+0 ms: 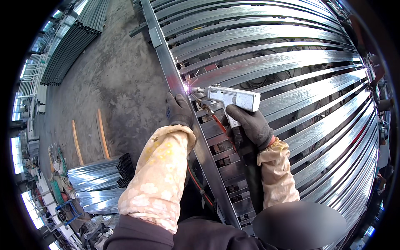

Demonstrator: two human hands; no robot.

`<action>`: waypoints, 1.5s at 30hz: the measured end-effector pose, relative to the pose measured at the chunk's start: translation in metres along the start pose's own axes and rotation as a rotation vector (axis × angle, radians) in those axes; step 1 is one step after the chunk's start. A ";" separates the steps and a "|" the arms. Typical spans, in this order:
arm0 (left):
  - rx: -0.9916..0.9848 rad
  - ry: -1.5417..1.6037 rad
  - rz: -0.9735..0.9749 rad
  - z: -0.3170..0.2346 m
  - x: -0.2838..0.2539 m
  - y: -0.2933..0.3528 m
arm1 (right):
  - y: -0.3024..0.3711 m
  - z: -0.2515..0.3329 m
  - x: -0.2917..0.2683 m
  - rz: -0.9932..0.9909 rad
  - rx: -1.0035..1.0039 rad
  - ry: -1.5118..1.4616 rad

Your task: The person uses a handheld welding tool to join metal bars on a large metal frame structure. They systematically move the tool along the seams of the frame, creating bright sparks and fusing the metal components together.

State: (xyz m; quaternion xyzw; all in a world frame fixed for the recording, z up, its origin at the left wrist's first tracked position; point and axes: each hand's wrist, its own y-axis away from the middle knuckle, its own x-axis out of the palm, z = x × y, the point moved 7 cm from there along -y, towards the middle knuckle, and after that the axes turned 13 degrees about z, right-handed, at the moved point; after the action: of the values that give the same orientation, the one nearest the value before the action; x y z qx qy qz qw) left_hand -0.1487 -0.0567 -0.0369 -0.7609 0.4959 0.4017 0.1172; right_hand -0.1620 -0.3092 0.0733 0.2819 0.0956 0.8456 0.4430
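Note:
My right hand (pixel 251 127), in a dark glove, is closed round the handle of a silver pistol-shaped welding gun (pixel 237 98). The gun's nozzle points left at a long steel rail (pixel 203 152), where a bright spark (pixel 186 88) glows and throws off streaks. Just below that spark, my left hand (pixel 180 111), gloved as well, grips the rail's left edge, thumb side on top. Rows of shiny rectangular steel tubes (pixel 287 60) run off to the right from the rail. A red hose (pixel 220 123) hangs beside the gun's handle.
Bundled dark tubes (pixel 75 48) lie on the concrete floor (pixel 125 71) at the far left. Two wooden strips (pixel 102 134) and a stack of shiny profiles (pixel 96 179) are nearer. Another person's gloved hand seems absent; a grey blurred oval covers the lower right.

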 end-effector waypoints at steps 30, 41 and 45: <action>0.054 0.050 -0.014 -0.009 -0.005 0.005 | -0.003 0.014 -0.002 -0.141 -0.093 0.017; 0.028 0.084 0.053 -0.017 -0.009 0.007 | -0.019 0.003 0.000 -0.105 -0.085 -0.012; 0.091 0.073 -0.003 -0.023 -0.013 0.009 | -0.020 0.003 -0.002 -0.097 -0.106 0.012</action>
State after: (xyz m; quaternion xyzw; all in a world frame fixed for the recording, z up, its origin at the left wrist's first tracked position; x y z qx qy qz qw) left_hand -0.1478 -0.0652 -0.0105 -0.7697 0.5165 0.3505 0.1342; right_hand -0.1460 -0.2991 0.0666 0.2481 0.0670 0.8288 0.4971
